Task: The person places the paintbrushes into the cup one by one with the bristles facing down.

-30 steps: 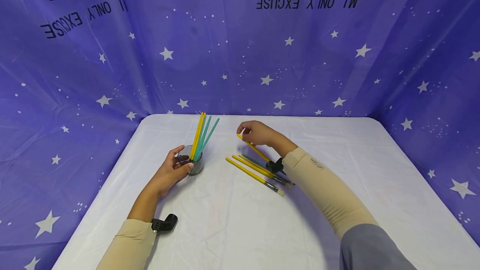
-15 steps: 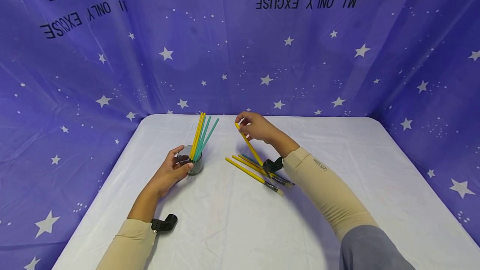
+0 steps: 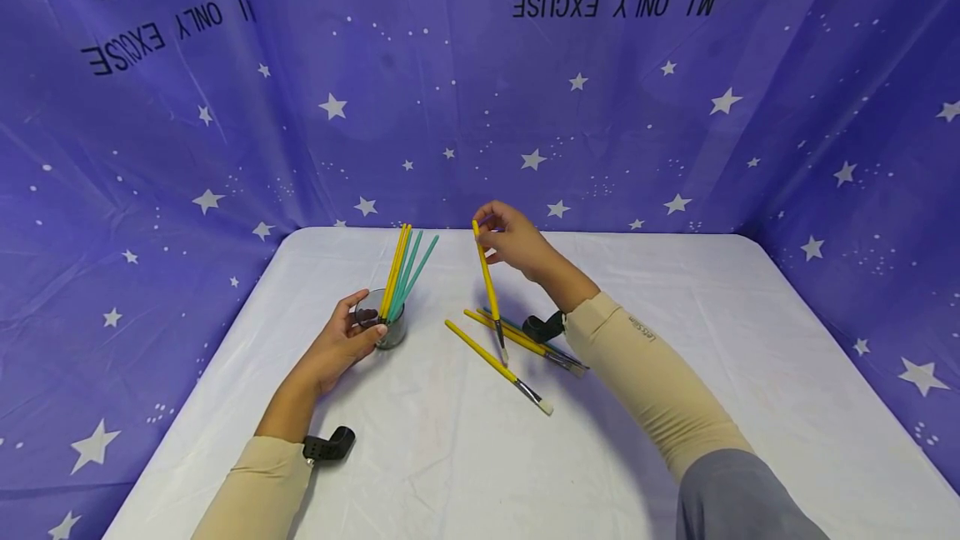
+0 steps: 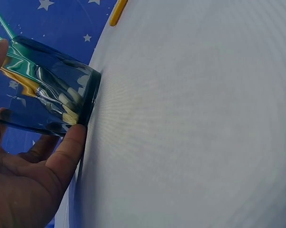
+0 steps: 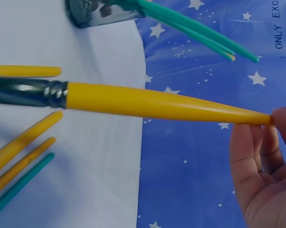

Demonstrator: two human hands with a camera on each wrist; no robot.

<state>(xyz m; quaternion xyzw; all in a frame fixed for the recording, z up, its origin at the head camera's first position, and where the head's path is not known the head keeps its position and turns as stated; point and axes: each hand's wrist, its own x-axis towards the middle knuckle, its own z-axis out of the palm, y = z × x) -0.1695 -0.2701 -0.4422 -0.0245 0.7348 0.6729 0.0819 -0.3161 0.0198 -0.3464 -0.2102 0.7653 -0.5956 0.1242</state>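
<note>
My left hand [image 3: 341, 348] grips a clear glass [image 4: 48, 90] that stands on the table. Inside it, yellow and teal paintbrushes lean to the right with their bristles down at the bottom. Between thumb and fingertips, my right hand [image 3: 513, 242] pinches a yellow paintbrush [image 5: 157, 102] by the tip of its handle. That brush hangs nearly upright, bristles downward, over the table right of the glass. A loose yellow paintbrush [image 3: 480, 350] lies just in front of it, and a small bunch of paintbrushes [image 3: 517, 333] lies under my right wrist.
The white table [image 3: 420, 457] is bordered at the back and sides by a purple star-printed curtain [image 3: 480, 107]. A black wrist camera [image 3: 330, 445] sits on the left sleeve and another camera [image 3: 543, 327] on the right, close over the brush bunch.
My right hand has risen toward the back, swinging the pinched paintbrush from slanted to nearly upright. The loose yellow paintbrush has shifted a little toward the front left. The left hand has stayed put.
</note>
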